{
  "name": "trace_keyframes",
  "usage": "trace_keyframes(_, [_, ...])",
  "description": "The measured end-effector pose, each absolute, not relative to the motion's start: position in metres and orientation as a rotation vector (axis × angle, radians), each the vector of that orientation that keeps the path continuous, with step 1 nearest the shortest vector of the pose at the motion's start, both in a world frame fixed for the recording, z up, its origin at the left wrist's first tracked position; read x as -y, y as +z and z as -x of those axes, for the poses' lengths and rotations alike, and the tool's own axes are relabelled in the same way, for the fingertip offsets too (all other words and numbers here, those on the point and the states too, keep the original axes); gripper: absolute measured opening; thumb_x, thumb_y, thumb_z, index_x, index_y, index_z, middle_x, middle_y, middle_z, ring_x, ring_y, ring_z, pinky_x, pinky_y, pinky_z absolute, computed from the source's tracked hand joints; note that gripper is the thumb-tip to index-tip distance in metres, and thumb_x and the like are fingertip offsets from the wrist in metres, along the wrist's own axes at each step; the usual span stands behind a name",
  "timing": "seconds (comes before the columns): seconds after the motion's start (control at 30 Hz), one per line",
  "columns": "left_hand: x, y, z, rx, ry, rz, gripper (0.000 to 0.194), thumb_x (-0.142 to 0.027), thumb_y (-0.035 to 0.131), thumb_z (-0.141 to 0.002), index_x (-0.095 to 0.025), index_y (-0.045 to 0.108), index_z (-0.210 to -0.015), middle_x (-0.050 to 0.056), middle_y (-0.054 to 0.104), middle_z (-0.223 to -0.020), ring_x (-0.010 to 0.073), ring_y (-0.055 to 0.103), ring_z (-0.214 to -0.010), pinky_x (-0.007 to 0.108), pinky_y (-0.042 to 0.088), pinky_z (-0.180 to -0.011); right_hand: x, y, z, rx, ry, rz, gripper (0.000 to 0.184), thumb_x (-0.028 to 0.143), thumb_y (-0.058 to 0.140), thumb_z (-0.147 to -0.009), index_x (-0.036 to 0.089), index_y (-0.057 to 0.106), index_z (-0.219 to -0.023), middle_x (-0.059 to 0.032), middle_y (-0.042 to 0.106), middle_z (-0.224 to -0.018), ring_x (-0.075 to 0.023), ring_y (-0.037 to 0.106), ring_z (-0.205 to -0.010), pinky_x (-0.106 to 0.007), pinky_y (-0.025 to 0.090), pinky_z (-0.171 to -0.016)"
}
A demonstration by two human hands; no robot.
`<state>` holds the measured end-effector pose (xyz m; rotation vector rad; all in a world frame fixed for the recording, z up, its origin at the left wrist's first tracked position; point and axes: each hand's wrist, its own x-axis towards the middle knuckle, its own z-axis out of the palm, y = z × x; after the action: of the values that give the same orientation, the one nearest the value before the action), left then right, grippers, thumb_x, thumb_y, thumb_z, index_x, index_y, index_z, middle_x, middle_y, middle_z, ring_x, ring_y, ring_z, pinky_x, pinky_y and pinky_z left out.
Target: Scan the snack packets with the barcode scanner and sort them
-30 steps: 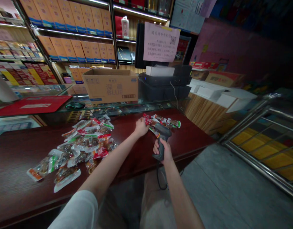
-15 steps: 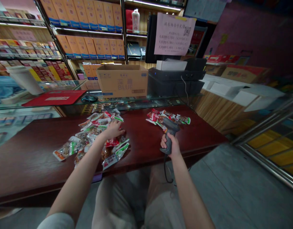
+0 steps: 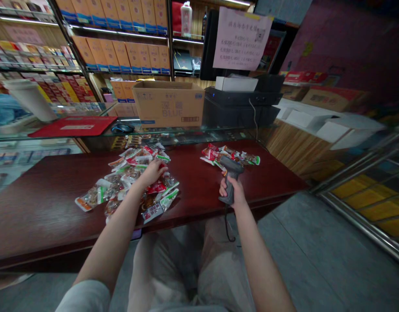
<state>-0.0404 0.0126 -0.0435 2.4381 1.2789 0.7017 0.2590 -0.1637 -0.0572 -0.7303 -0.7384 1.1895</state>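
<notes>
Scanner (image 3: 231, 165) was held by right hand (image 3: 237, 193), fingers wrapped | left hand (image 3: 153, 172) lay over packets (image 3: 131, 173), grip indiscernible | step seemed packet selection | next likely called for pinching one

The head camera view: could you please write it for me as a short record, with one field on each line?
Left hand: over the larger pile of packets; whether it grips one cannot be told
Right hand: holds a black scanner, above the table
Larger pile: on the table, towards the left
Smaller pile: on the table, just beyond the scanner
Behind the table: cardboard box, with a mouse to its left
Sign: pink paper, on the screen
</notes>
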Motion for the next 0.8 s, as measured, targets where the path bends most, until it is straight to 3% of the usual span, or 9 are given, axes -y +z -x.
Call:
trace_keyframes(0.33, [0.01, 0.003, 0.022, -1.725, 1.027, -2.221, 0.023, -0.036, 0.041, -0.093, -0.019, 0.056, -0.095, 0.009, 0.065, -0.08, 0.0271, 0.062, -0.081, 0.034, 0.042, -0.075, 0.163, -0.058, -0.259, 0.744, 1.182, 0.754, 0.028, 0.034, 0.065, -0.079, 0.02, 0.054, -0.101, 0.0091, 0.05, -0.053, -0.0071, 0.042, -0.032, -0.021, 0.036, -0.036])
trace_keyframes(0.6, [-0.002, -0.004, -0.022, -1.354, 1.271, -1.759, 0.016, -0.031, 0.059, -0.082, -0.018, 0.054, -0.075, 0.001, 0.058, -0.07, 0.017, 0.055, -0.073, 0.029, 0.043, -0.073, 0.163, -0.059, -0.259, 0.749, 1.184, 0.758, 0.029, 0.034, 0.063, -0.08, 0.019, 0.054, -0.102, 0.0092, 0.05, -0.053, -0.0067, 0.041, -0.032, -0.021, 0.036, -0.037])
trace_keyframes(0.7, [0.0, -0.008, -0.039, -1.086, 1.169, -1.447, 0.02, -0.031, 0.067, -0.076, -0.016, 0.058, -0.084, 0.0, 0.06, -0.072, 0.0136, 0.055, -0.067, 0.028, 0.046, -0.068, 0.163, -0.059, -0.259, 0.741, 1.193, 0.764, 0.028, 0.034, 0.063, -0.08, 0.019, 0.054, -0.102, 0.0091, 0.051, -0.053, -0.0065, 0.041, -0.032, -0.021, 0.036, -0.037])
trace_keyframes(0.8, [0.007, -0.011, -0.051, -0.841, 1.028, -1.176, 0.035, -0.025, 0.077, -0.065, -0.015, 0.06, -0.094, 0.003, 0.065, -0.082, 0.0131, 0.06, -0.071, 0.029, 0.05, -0.07, 0.162, -0.06, -0.259, 0.75, 1.194, 0.758, 0.028, 0.035, 0.063, -0.08, 0.02, 0.053, -0.102, 0.0092, 0.051, -0.054, -0.0064, 0.041, -0.031, -0.02, 0.035, -0.037])
